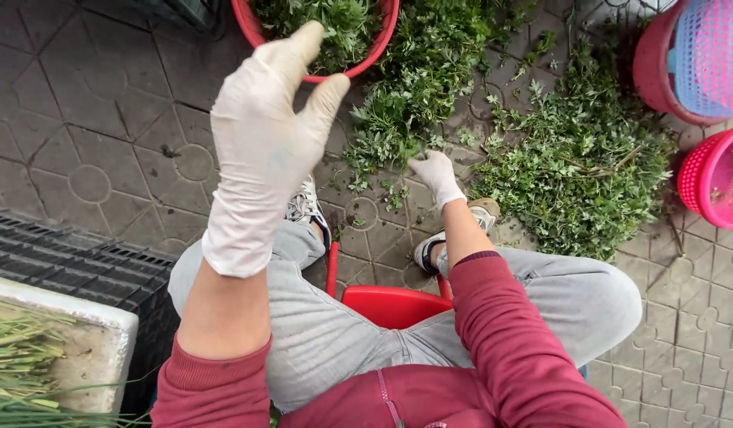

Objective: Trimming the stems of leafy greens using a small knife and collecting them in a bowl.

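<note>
A tub (251, 24) of greens sits top centre, loose herbs (576, 150) heaped to its right (baskets (711, 170) at frame's right edge).

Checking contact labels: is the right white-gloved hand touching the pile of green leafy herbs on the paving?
Touching. The head view shows the right hand reaching down, its gloved fingertips buried in the edge of the green herb pile, no gap visible.

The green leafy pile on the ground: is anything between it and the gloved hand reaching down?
Nothing visible. The right hand already reaches the edge of the leafy greens on the paving. The left hand is raised, empty, before the red basin.
</note>
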